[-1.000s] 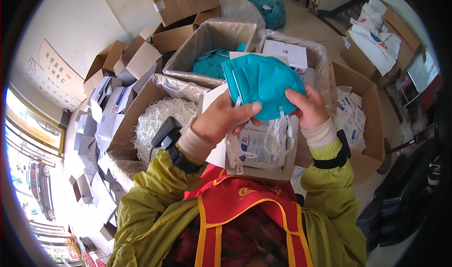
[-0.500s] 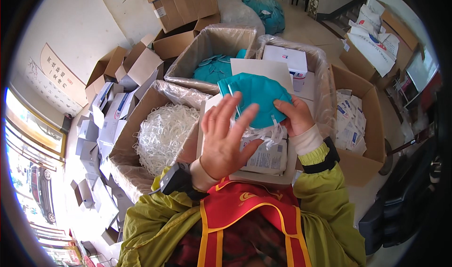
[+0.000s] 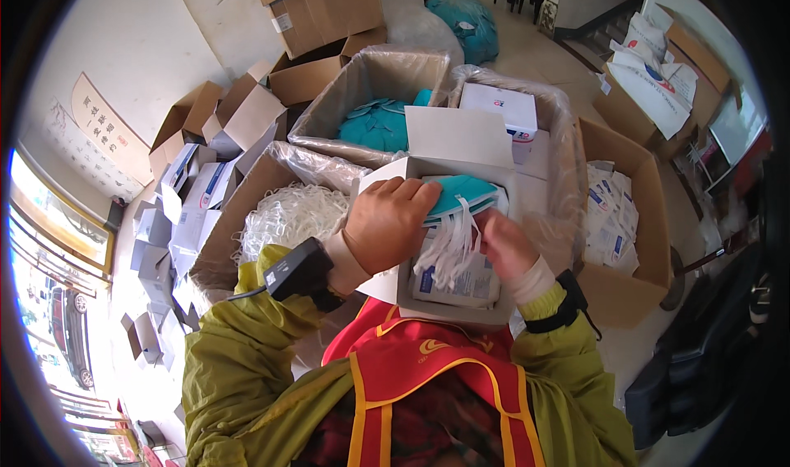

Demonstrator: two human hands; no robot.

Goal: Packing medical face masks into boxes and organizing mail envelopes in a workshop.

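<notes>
A stack of teal face masks with white ear straps hangs over an open white carton. My left hand is closed on the stack's left side, fingers curled over the top. At the stack's right edge, beside the dangling straps, my right hand has its fingers curled in and slightly blurred; whether they pinch a strap cannot be made out. Inside the carton, below the straps, lie flat printed packets. The carton's far flap stands up.
A plastic-lined box of white straps stands left. Beyond it, another lined box holds teal masks. White cartons fill a lined box behind. At right, a cardboard box contains packets. Opened cartons pile up at far left.
My left hand has gone from spread fingers to gripping the mask stack. The stack has come lower and tilted over the carton. My right hand has moved down to the straps.
</notes>
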